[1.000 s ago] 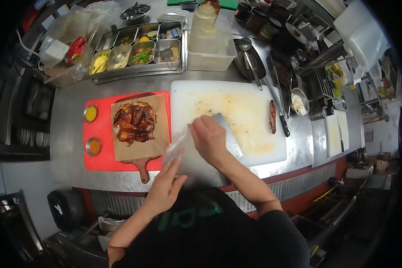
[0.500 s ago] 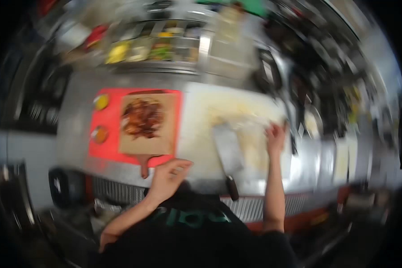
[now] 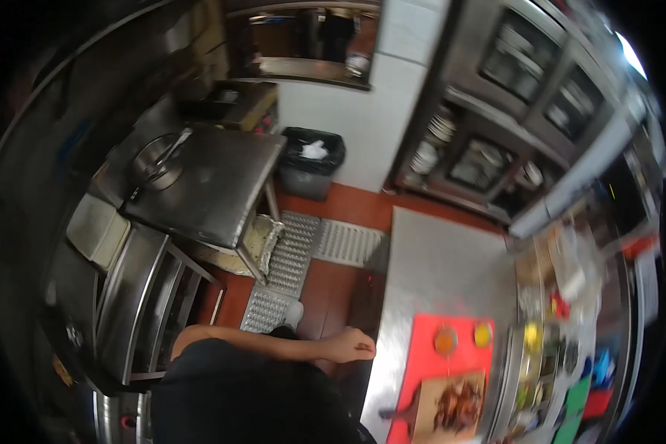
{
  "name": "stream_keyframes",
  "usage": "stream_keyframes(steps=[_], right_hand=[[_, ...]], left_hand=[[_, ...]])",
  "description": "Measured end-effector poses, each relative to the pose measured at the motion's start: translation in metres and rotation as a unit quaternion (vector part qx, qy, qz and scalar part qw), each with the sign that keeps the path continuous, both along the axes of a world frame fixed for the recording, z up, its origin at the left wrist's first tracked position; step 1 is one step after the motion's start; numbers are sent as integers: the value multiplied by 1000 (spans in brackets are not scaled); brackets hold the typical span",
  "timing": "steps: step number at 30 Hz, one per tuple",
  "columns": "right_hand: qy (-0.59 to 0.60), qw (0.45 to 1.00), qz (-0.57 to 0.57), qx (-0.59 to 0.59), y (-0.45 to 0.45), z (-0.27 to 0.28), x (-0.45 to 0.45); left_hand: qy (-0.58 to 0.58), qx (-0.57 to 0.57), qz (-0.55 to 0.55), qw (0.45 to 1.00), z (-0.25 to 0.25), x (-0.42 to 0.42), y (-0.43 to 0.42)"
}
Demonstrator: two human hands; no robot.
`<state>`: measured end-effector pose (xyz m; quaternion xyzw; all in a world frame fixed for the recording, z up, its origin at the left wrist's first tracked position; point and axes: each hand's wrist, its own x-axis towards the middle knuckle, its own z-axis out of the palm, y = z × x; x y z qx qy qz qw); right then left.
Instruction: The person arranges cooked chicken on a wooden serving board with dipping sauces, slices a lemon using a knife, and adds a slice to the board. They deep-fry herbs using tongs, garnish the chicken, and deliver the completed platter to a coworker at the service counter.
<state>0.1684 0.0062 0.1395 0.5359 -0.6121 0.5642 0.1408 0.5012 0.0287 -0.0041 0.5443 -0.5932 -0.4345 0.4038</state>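
Metal pot: that pot [image 3: 150, 172] is sitting on the steel side table [image 3: 207, 185], utensil leaning in it
Bin: black-bagged bin [image 3: 307, 181], white stuff on top
Left hand: left hand [image 3: 350, 345] is just beside the counter edge, fingers kinda curled, can't tell if it's gripping anything
Right hand: out of shot, can't tell its grip
Counter: steel counter [image 3: 440, 255] with a red board [image 3: 422, 340] on it
Meat: roasted meat [image 3: 457, 405] on brown paper [image 3: 425, 414] over a wooden paddle [image 3: 396, 415], on the red board
Sauces: orange cup [image 3: 445, 341], then yellow cup [image 3: 483, 334], both beside the paper
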Motion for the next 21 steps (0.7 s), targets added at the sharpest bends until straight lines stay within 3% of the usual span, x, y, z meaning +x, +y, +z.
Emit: stream_keyframes(steps=[2,3,4,5,8,10,12,13,15,16,19,21], right_hand=[[-95,976,187,50,-58,-12,98],[-185,916,337,114,-80,-12,151],[37,942,306,133,-85,23,222],[19,898,409,160,-110,8,270],[137,764,601,191,-126,50,458],[268,640,718,44,-130,78,564],[352,547,758,-49,-134,98,660],[386,533,750,-58,-138,103,711],[423,528,689,-261,-149,123,829],[420,571,627,-323,-142,141,880],[457,610,490,-423,-157,164,1058],[539,612,463,-347,-159,170,1148]], left_hand=[[33,50,79,995,20,87,8],[28,52,141,988,21,133,13],[27,61,200,978,21,172,24],[98,86,282,951,14,209,35],[226,104,465,850,22,302,80],[218,67,548,805,33,337,116],[153,16,634,758,26,353,141],[152,11,646,748,22,357,147],[205,19,717,666,19,367,157],[203,25,743,637,27,375,155],[208,2,788,579,19,409,142],[265,-42,801,534,27,444,120]])
